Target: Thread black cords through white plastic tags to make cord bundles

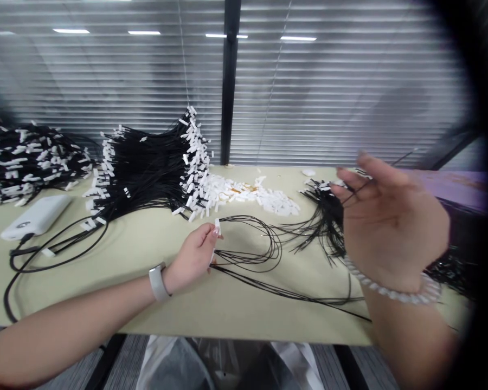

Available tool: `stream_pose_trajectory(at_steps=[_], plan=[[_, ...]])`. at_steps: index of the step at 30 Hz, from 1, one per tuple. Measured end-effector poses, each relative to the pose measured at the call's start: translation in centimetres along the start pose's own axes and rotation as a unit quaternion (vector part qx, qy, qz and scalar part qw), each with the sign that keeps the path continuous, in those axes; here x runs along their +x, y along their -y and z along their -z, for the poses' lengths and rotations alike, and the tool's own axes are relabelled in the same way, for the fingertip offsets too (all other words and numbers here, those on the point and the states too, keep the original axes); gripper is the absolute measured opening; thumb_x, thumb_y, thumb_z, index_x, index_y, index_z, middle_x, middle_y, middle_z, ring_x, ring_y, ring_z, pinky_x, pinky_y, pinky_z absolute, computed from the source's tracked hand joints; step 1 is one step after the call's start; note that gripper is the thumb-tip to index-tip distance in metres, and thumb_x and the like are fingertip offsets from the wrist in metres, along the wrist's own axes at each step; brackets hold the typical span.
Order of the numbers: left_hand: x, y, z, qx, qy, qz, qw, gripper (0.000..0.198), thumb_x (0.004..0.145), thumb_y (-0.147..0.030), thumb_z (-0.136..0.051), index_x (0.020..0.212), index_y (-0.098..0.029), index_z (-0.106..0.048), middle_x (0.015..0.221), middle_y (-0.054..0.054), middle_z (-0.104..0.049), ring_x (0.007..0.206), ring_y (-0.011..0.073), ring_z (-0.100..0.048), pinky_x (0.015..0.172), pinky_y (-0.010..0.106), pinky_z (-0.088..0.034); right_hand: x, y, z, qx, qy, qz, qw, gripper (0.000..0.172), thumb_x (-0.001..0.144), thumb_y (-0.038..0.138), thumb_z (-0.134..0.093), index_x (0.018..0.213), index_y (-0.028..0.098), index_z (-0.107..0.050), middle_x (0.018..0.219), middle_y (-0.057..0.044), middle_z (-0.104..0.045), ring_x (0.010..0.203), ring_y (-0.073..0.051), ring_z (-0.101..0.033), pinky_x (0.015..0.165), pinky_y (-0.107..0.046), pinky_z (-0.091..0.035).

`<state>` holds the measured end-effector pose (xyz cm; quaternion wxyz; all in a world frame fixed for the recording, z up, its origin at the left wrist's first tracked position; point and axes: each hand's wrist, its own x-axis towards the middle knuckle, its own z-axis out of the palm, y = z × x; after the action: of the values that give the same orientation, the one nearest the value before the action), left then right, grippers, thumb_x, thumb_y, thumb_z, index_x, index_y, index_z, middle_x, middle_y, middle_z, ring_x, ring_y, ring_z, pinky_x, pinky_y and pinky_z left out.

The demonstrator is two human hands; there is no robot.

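Note:
My left hand (197, 246) is closed around a looped bundle of thin black wires (264, 254), above the table's front half. A small white connector (217, 225) sticks up at its thumb. Loose lengths of the bundle trail right across the table. My right hand (386, 222) is raised at the right, palm towards me and somewhat blurred. A single black wire (402, 158) passes between its thumb and fingers, one end standing out against the blinds. Behind that hand lies a pile of loose black wires (327, 216), partly hidden by it.
A tall stack of black cables (146, 162) with white ends stands at the back, with another heap (32, 160) farther left. White connector pieces (276, 200) lie loose mid-table. A white power bank (36, 216) with a cable sits left. Bags (179, 363) hang below the table edge.

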<state>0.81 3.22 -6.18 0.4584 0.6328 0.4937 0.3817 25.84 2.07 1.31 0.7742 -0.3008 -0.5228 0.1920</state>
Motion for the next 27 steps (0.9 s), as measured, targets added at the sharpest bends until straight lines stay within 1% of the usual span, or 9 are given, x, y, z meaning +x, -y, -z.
stream_pose_trajectory(at_steps=[2, 4, 5, 7, 8, 11, 15, 20, 27], plan=[[-0.1, -0.1, 0.0, 0.0, 0.012, 0.005, 1.0, 0.034, 0.087, -0.05, -0.033, 0.084, -0.019, -0.046, 0.053, -0.005, -0.033, 0.039, 0.008, -0.041, 0.032, 0.016, -0.035, -0.6, -0.3, -0.4, 0.003, 0.014, -0.038, 0.999, 0.028, 0.089, 0.032, -0.039, 0.083, 0.019, -0.063, 0.085, -0.006, -0.061, 0.07, -0.014, -0.062, 0.068, -0.034, -0.051], [-0.3, 0.0, 0.0, -0.004, 0.025, 0.005, 1.0, 0.035, 0.087, -0.05, -0.032, 0.083, -0.019, -0.046, 0.051, -0.006, -0.033, 0.039, 0.0081, -0.04, 0.033, 0.017, -0.035, -1.5, -0.8, -0.9, -0.061, 0.086, -0.083, 0.991, 0.02, 0.086, 0.031, -0.047, 0.094, 0.02, -0.061, 0.063, 0.0, -0.058, 0.052, -0.011, -0.058, 0.055, -0.029, -0.051], [-0.3, 0.0, 0.0, -0.006, 0.032, 0.002, 0.999, 0.035, 0.087, -0.05, -0.031, 0.083, -0.019, -0.045, 0.05, -0.006, -0.033, 0.039, 0.008, -0.039, 0.033, 0.017, -0.034, -2.0, -1.1, -1.2, -0.099, 0.143, -0.107, 0.979, 0.023, 0.085, 0.03, -0.05, 0.105, 0.021, -0.057, 0.06, 0.002, -0.058, 0.05, -0.011, -0.057, 0.053, -0.026, -0.051], [-0.4, 0.2, -0.1, -0.009, 0.044, -0.011, 0.999, 0.035, 0.088, -0.05, -0.03, 0.082, -0.019, -0.045, 0.051, -0.006, -0.033, 0.039, 0.0074, -0.038, 0.034, 0.017, -0.033, -3.2, -1.7, -1.7, -0.166, 0.265, -0.142, 0.939, 0.037, 0.084, 0.028, -0.052, 0.121, 0.024, -0.048, 0.064, 0.003, -0.062, 0.054, -0.01, -0.06, 0.055, -0.024, -0.052], [-0.5, 0.2, -0.2, -0.011, 0.05, -0.017, 0.999, 0.035, 0.088, -0.049, -0.03, 0.08, -0.018, -0.044, 0.051, -0.006, -0.033, 0.039, 0.007, -0.037, 0.035, 0.017, -0.033, -3.7, -2.0, -2.0, -0.194, 0.312, -0.144, 0.919, 0.035, 0.085, 0.028, -0.05, 0.12, 0.025, -0.049, 0.069, 0.002, -0.064, 0.058, -0.009, -0.061, 0.059, -0.023, -0.052], [-0.6, 0.4, -0.3, -0.013, 0.059, -0.03, 0.998, 0.035, 0.088, -0.049, -0.03, 0.077, -0.018, -0.043, 0.054, -0.005, -0.034, 0.041, 0.0063, -0.036, 0.037, 0.016, -0.033, -5.0, -2.6, -2.7, -0.281, 0.392, -0.078, 0.872, 0.02, 0.085, 0.025, -0.049, 0.1, 0.024, -0.062, 0.075, 0.002, -0.066, 0.064, -0.007, -0.061, 0.065, -0.02, -0.049], [-0.7, 0.4, -0.3, -0.008, 0.065, -0.027, 0.997, 0.036, 0.088, -0.049, -0.029, 0.077, -0.018, -0.042, 0.054, -0.005, -0.033, 0.041, 0.0069, -0.036, 0.038, 0.017, -0.033, -6.0, -2.7, -3.5, -0.335, 0.423, 0.013, 0.842, 0.014, 0.083, 0.02, -0.052, 0.085, 0.022, -0.065, 0.07, 0.004, -0.064, 0.06, -0.006, -0.056, 0.061, -0.02, -0.042], [-0.7, 0.2, -0.2, -0.012, 0.083, -0.039, 0.996, 0.035, 0.089, -0.048, -0.03, 0.075, -0.018, -0.041, 0.055, -0.005, -0.034, 0.043, 0.0081, -0.036, 0.042, 0.02, -0.034, -6.2, -2.4, -3.6, -0.316, 0.454, 0.042, 0.832, 0.019, 0.082, 0.014, -0.048, 0.085, 0.02, -0.065, 0.075, 0.0, -0.061, 0.07, -0.008, -0.055, 0.066, -0.021, -0.042], [-0.8, 0.3, -0.3, -0.017, 0.094, -0.034, 0.995, 0.034, 0.088, -0.047, -0.031, 0.075, -0.018, -0.042, 0.055, -0.004, -0.035, 0.044, 0.0082, -0.036, 0.043, 0.02, -0.032, -6.7, -2.7, -3.4, -0.344, 0.396, 0.052, 0.85, 0.018, 0.082, 0.019, -0.051, 0.096, 0.021, -0.062, 0.079, 0.0, -0.063, 0.068, -0.01, -0.055, 0.065, -0.022, -0.041]])
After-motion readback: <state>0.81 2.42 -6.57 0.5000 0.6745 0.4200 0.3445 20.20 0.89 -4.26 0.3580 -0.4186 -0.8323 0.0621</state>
